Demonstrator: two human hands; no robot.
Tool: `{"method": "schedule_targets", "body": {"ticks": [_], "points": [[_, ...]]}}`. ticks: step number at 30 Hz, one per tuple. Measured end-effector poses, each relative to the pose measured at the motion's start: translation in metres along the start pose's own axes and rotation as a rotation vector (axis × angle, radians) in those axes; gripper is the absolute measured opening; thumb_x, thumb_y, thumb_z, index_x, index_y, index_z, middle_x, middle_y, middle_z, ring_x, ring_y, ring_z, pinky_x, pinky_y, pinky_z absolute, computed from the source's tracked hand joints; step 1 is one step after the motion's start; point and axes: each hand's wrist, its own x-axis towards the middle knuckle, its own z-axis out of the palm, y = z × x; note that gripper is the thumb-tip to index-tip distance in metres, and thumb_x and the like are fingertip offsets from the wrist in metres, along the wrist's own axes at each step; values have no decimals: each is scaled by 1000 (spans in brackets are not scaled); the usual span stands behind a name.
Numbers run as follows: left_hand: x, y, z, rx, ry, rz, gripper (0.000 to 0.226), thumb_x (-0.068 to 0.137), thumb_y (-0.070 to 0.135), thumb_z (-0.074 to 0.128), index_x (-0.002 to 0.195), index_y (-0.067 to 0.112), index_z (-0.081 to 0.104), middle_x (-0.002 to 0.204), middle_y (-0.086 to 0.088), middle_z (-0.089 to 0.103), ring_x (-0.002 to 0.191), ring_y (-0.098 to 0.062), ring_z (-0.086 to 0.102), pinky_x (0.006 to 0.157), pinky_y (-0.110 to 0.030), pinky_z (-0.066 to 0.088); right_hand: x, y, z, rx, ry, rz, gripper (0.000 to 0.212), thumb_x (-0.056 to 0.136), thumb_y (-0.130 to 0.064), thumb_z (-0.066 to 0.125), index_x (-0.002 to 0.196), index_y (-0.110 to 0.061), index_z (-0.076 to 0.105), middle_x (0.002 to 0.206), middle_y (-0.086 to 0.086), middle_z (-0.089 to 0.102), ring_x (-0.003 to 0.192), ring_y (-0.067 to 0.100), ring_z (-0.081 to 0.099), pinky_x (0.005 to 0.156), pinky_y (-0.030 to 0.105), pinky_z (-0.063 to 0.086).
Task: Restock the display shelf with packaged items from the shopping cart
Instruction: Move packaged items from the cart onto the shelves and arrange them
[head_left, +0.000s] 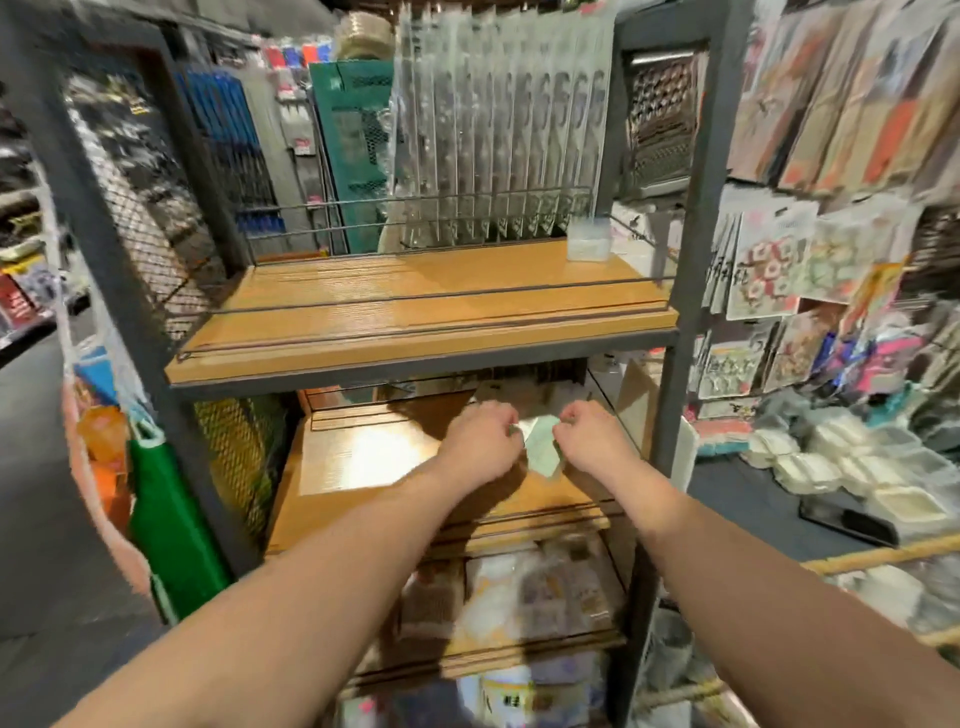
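Note:
A dark metal display shelf with wooden boards fills the middle of the head view. Both arms reach onto its second board. My left hand and my right hand each pinch one side of a small pale green packaged item held just above that board. A row of clear packets stands upright at the back of the top board, beside a small clear box. More packaged goods lie on the lower board. The shopping cart is not clearly in view.
Wire mesh panels close the shelf's left side. Green and orange items hang at the lower left. Hanging sticker packs and stacked clear boxes fill the right. A rope-like rail crosses the lower right.

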Motion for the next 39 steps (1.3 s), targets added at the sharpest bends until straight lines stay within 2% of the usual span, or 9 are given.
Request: {"method": "schedule_targets", "body": {"ticks": [7, 11, 15, 20, 25, 29, 32, 35, 39], "points": [[68, 30, 18, 39, -295, -112, 50, 107, 31, 20, 131, 5, 55, 132, -15, 59, 117, -27, 56, 97, -33, 41, 47, 5, -4, -375, -190, 2, 35, 94, -4, 47, 126, -5, 60, 132, 15, 58, 121, 31, 54, 101, 39, 46], [85, 15, 28, 13, -392, -156, 48, 107, 37, 27, 133, 8, 54, 128, -11, 60, 111, -26, 59, 96, -35, 44, 58, 4, -4, -377, -291, 65, 35, 98, -6, 43, 132, -3, 52, 137, 16, 53, 125, 33, 50, 104, 43, 43], [112, -3, 37, 147, -25, -121, 21, 97, 44, 47, 98, 25, 57, 109, -6, 64, 87, -24, 60, 73, -32, 43, 66, 11, 2, -449, -323, 7, 35, 101, -17, 41, 132, -7, 53, 138, 14, 53, 126, 32, 50, 102, 44, 44], [135, 2, 54, 162, -35, 32, 9, 86, 32, 62, 92, 30, 56, 100, 2, 60, 74, -14, 51, 65, -30, 39, 81, 18, 23, -619, -331, 20, 71, 98, -59, 25, 145, -8, 40, 149, 17, 40, 136, 34, 38, 111, 44, 30], [150, -12, 65, 154, -125, 133, 36, 78, 37, 76, 106, 29, 55, 122, 3, 55, 98, -18, 52, 80, -29, 39, 75, 18, 30, -655, -323, 92, 72, 69, -28, 84, 131, -22, 49, 122, 8, 56, 118, 33, 50, 75, 44, 38], [148, -14, 65, 189, -69, 107, 54, 72, 46, 78, 117, 28, 54, 124, 2, 53, 108, -23, 55, 81, -31, 39, 75, 12, 41, -524, -302, 189, 62, 70, -26, 83, 125, -18, 56, 111, 5, 61, 102, 28, 58, 66, 40, 40], [140, -16, 64, 233, -61, 113, 65, 74, 34, 77, 131, 27, 48, 126, 0, 58, 110, -25, 58, 87, -38, 51, 70, 9, 40, -444, -221, 169, 45, 91, -36, 64, 129, -14, 55, 127, 10, 57, 115, 31, 53, 89, 41, 47], [125, -15, 53, 172, -2, 92, 35, 81, 21, 69, 112, 25, 53, 106, 2, 63, 98, -23, 61, 77, -35, 50, 69, 11, 39, -318, -180, 224, 56, 94, -58, 45, 122, -12, 60, 117, 13, 57, 110, 30, 52, 88, 39, 47], [96, -10, 19, -104, 72, -58, 4, 95, 24, 53, 95, 21, 55, 89, 2, 52, 83, -17, 49, 75, -29, 40, 56, 12, 31, -351, -125, 248, 43, 94, -23, 57, 131, -1, 54, 122, 18, 53, 114, 33, 53, 92, 41, 51]]}}
